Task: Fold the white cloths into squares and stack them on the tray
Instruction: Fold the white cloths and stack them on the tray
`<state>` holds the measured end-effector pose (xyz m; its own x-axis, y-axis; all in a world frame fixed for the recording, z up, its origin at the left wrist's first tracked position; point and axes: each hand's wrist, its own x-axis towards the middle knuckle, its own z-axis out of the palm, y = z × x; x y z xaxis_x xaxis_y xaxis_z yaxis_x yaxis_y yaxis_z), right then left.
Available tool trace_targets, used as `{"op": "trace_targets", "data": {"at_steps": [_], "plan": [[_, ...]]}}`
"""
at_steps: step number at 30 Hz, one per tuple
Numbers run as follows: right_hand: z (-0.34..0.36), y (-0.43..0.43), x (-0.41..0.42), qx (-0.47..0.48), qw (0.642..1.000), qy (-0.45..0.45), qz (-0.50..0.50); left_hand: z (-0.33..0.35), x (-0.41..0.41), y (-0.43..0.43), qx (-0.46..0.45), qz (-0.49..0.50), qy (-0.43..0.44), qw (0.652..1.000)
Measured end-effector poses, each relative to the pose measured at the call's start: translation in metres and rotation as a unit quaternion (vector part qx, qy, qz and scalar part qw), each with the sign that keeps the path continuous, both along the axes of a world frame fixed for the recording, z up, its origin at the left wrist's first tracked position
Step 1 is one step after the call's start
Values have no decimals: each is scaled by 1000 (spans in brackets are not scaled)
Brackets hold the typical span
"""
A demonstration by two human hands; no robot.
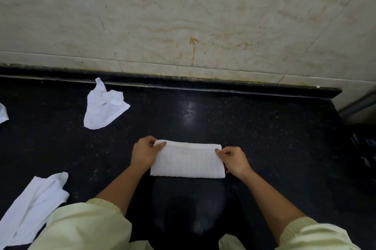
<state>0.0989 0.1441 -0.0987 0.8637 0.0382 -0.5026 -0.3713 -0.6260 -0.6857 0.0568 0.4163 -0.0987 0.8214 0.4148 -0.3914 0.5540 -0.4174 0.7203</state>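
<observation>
The half-folded white cloth [188, 160] lies flat on the black desk [264, 127], straight in front of the person. The left hand [145, 153] pinches its far left corner and the right hand [234, 160] pinches the right edge. To square it well, one short end should probably come over onto the other, edges matched, then be pressed flat. A crumpled cloth [102, 105] and a loose cloth [34, 205] wait well apart to the left. No tray is in view.

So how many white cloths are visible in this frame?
4. A folded cloth held by both hands at centre; a crumpled cloth at back left; a long cloth at front left; a cloth edge at the far left border. Others may lie out of frame.
</observation>
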Motion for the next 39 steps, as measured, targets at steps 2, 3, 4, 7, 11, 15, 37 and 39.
{"op": "trace_targets", "data": {"at_steps": [2,3,4,7,11,15,37,39], "plan": [[-2,1,1,-8,1000,-8,-6,-2,1,1,18,-4,1,1000],[-3,1,2,-11,1000,-10,-10,-4,1,1,24,-5,2,1000],[-4,1,2,-17,1000,-12,-14,-5,2,1,28,-7,4,1000],[-4,5,2,-45,999,-17,-16,-7,1,1,52,-20,14,998],[2,7,-1,-149,988,-30,10,-5,-7,-1,135,-36,-10,990],[15,10,-14,-173,977,-125,29,-6,-25,-15,234,-84,-109,963],[10,1,-54,-158,987,-37,6,-1,-74,-27,111,-23,69,991],[11,4,-55,-159,987,-27,-20,2,-72,-25,98,-2,79,992]]}}
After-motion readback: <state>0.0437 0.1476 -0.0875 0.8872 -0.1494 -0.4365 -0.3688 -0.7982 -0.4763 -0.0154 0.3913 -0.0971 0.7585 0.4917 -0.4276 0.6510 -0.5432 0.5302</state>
